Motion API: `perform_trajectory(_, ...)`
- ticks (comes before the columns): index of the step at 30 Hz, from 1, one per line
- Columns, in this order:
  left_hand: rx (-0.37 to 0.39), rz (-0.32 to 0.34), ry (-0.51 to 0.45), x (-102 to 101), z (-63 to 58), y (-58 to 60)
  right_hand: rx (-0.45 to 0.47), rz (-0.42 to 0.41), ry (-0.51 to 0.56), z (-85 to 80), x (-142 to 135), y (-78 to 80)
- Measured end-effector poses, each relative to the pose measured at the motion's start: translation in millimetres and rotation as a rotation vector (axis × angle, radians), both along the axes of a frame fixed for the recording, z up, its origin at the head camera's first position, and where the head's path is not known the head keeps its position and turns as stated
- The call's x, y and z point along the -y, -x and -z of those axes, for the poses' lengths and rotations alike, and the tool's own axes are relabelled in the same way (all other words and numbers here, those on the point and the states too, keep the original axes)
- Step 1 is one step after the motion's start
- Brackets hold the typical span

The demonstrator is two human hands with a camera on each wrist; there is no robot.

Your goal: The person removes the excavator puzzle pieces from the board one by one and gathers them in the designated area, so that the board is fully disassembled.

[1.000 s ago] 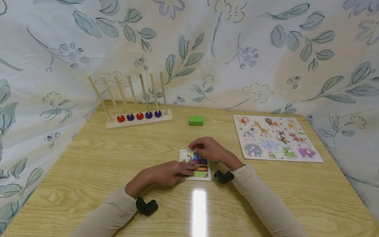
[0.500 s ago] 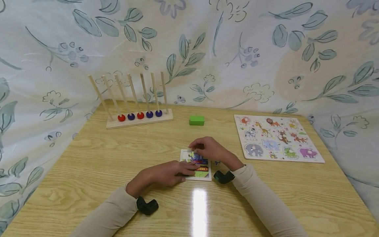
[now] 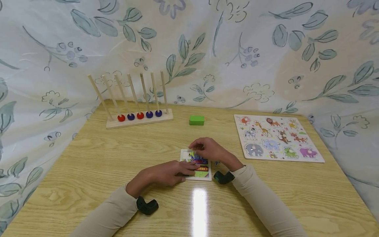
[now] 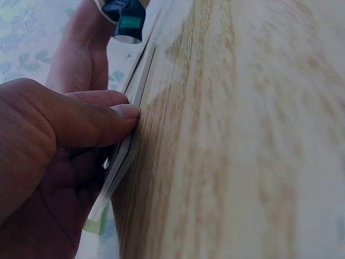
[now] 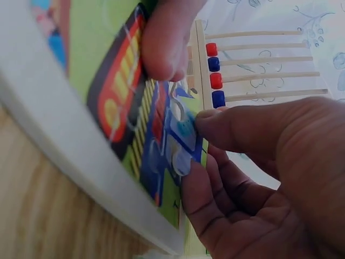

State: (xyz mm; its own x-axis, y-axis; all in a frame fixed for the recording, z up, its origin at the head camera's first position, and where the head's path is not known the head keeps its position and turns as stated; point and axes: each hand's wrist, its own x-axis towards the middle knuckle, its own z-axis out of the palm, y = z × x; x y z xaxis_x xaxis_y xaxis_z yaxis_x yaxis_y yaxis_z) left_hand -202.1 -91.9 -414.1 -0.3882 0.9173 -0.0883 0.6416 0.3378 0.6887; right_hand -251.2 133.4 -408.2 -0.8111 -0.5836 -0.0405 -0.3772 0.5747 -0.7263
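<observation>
A small jigsaw puzzle [image 3: 202,174] with a white frame and a colourful vehicle picture lies on the table. My left hand [image 3: 167,172] rests over its left side, fingers stretched across the picture. In the left wrist view, that hand's thumb [image 4: 126,112] touches the frame's edge [image 4: 141,81]. At the far edge of the puzzle, my right hand [image 3: 210,148] pinches a puzzle piece [image 5: 186,129] in blue and green between thumb and fingers. The piece is against the picture; whether it sits flush cannot be told. A loose dark-blue piece [image 3: 217,163] lies partly hidden beside the right wrist.
A wooden peg stand [image 3: 139,121] with red and blue beads stands at the back left. Behind the puzzle is a green block [image 3: 196,120]. An animal peg board [image 3: 278,138] lies at the right. A floral cloth [image 3: 189,49] hangs behind the table [image 3: 103,164].
The right hand has shifted very slightly at the puzzle's far edge, and a yellow-green bit of the piece now shows by its fingertips. The left hand stays in place.
</observation>
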Motion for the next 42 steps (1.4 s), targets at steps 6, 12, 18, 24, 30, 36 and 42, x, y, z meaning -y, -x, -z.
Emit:
perform_trajectory(6, 0.01, 0.0, -0.008, 2.1, 2.2, -3.8, 0.032, -0.026, 0.008, -1.6, 0.9, -3.8)
perform_trajectory(12, -0.005, -0.002, -0.003, 1.2, -2.0, -1.4, 0.059, -0.076, 0.018, -8.8, -4.9, -2.6)
perform_trajectory(18, -0.03, -0.005, 0.016, 0.3, -3.9, -0.9, 0.081, -0.149, 0.043, -8.3, -10.5, -1.1)
perform_trajectory(24, -0.025, -0.002, 0.024, 0.4, -5.0, -1.5, 0.097, -0.102, 0.071, -3.0, -15.0, -0.5)
perform_trajectory(30, -0.025, 0.006, 0.015, 0.8, -2.3, -0.7, 0.1, -0.077, 0.082, -5.5, -18.8, -2.8)
perform_trajectory(36, -0.023, 0.007, 0.01, 0.8, 1.1, -0.6, 0.083, -0.073, 0.075, -7.7, -25.4, -4.8)
perform_trajectory(42, -0.001, -0.02, 0.019, 0.7, 1.1, -0.6, 0.076, -0.062, 0.068, -6.7, -35.3, -3.6)
